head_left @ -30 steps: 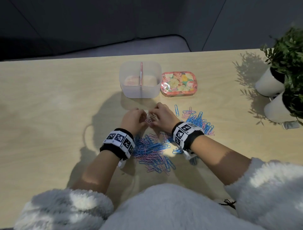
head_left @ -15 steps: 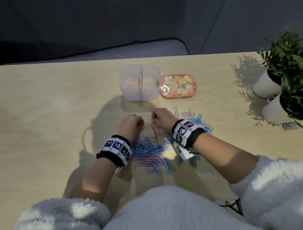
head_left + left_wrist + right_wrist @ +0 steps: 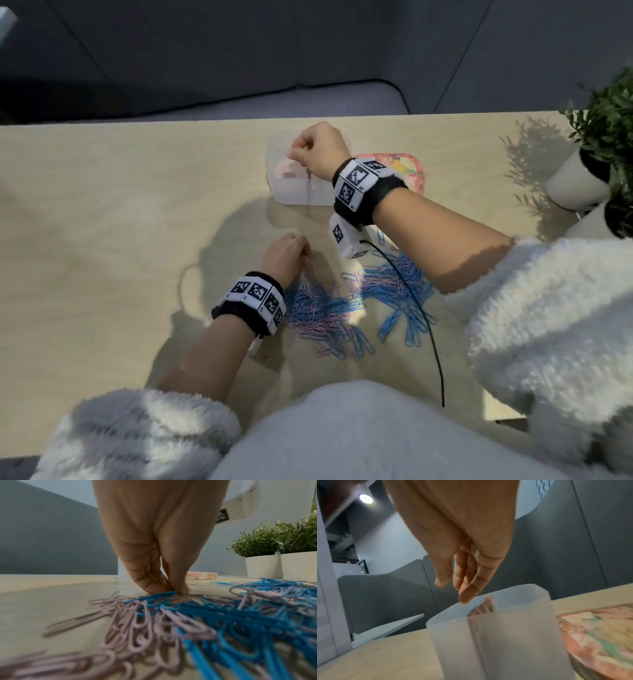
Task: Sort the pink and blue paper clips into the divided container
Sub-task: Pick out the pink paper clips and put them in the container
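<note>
Hovering right hand [image 3: 317, 150] above container rim [image 3: 518, 588]

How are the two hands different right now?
The right hand is up over the see-through divided container; the left hand is down low on the table, at the edge of the paper clip pile. The right hand's fingers point down, loose, with no clip seen in them; the left hand's fingertips are pinched together, touching a blue clip. Both wear a black-and-white wristband.
</note>
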Demonstrator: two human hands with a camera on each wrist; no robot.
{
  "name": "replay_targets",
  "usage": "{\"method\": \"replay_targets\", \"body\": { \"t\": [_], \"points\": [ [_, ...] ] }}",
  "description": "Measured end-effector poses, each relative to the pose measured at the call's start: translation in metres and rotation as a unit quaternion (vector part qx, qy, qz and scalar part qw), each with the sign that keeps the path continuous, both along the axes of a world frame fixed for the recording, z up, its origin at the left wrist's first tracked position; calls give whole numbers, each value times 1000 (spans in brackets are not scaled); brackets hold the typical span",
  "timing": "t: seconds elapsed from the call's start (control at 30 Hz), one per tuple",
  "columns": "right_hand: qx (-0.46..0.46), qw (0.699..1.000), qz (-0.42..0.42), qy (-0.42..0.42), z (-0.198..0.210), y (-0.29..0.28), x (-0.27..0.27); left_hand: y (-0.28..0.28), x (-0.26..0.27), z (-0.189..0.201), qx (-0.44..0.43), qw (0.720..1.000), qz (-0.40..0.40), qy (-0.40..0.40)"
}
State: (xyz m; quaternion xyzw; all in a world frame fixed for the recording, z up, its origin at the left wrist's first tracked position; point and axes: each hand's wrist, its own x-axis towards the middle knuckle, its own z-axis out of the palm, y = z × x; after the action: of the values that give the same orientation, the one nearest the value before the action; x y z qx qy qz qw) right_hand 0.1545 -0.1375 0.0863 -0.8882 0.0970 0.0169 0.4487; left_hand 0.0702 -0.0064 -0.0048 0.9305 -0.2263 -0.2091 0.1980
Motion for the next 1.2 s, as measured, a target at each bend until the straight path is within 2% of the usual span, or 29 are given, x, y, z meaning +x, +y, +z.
{"method": "replay_targets", "body": {
  "t": [0.1, 0.17, 0.23, 0.3, 0.43, 0.53, 0.63, 0.77, 0.83, 0.93, 1.03, 1.1, 1.2],
  "points": [
    [16, 999, 9, -26, -6, -16, -33, 0, -1, -1, 7, 1000, -16, -14],
    [-41, 996, 75, 30, -19, -30, -66, 0, -1, -2, 6, 999, -27, -30],
    [-116, 978, 137, 103, -41, -45, -102, 0, -1, -2, 2, 999, -31, -29],
    [-144, 967, 148, 149, -59, -57, -132, 0, -1, -4, -7, 999, -28, -23],
    [-169, 960, 145, 169, -77, -80, -167, 0, -2, -1, -48, 999, 6, -5],
    [-187, 964, 102, 157, -79, -97, -175, 1, -1, 3, -74, 997, 30, 13],
    [-172, 978, 64, 98, -75, -94, -173, 1, 0, 4, -91, 995, 24, 16],
    [-162, 972, 144, 90, -79, -60, -162, -6, -6, 4, -88, 996, -6, 31],
    [-172, 968, 149, 102, -85, -52, -154, -10, -12, 5, -86, 995, -26, 43],
    [-165, 978, 75, 107, -89, -58, -140, -13, -19, 4, -87, 994, -50, 44],
    [-115, 988, 16, 99, -86, -71, -137, -13, -21, 0, -79, 994, -66, 25],
    [-111, 988, 29, 99, -81, -75, -146, -15, -22, 0, -70, 994, -78, 25],
    [-128, 977, 89, 149, -78, -66, -167, -18, -21, 1, -51, 993, -105, 30]
  ]
}}
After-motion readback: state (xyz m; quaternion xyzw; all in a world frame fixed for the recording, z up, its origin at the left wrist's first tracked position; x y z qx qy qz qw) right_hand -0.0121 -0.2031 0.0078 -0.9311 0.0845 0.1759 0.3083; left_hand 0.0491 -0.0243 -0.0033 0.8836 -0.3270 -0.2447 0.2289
